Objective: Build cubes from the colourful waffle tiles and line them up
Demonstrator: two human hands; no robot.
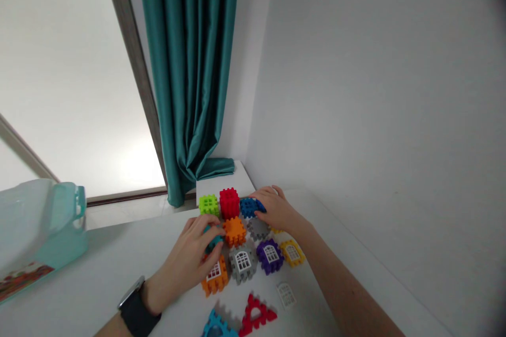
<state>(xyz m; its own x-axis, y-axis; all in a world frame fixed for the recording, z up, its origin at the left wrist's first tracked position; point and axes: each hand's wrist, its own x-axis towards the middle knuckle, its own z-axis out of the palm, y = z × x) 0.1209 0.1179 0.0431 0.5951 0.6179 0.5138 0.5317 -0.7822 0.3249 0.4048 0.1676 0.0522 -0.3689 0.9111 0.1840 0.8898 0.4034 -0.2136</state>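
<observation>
From this head view I have the left hand point(191, 259) curled around a teal plastic building block point(213, 240), its fingers and thumb closed on the piece, which is partly hidden inside the grip. The right hand point(277, 209) lies over the edge of a blue block point(249, 207) at the far side of the cluster. Its fingers are together and touching the block, but I cannot tell whether it is gripping or only resting there.

Both blocks sit among a tight cluster of interlocking toy cubes on a white table point(118, 253). A red cube point(229, 203) stands beside a lime green cube point(208, 205) and just behind an orange cube point(234, 231). Nearer me are an orange block with a white window point(214, 275), a grey block with a white window point(242, 264), and a purple block with a white window point(270, 256). A yellow window panel point(292, 253) lies just right of the purple one. A loose white window frame point(286, 295) lies apart, near a red triangular roof piece point(256, 316) and a blue triangular roof piece point(215, 326). A black-strapped watch point(136, 305) sits on the left wrist. A pale teal plastic container point(47, 226) stands at the table's left, and a teal curtain point(190, 63) hangs behind.
</observation>
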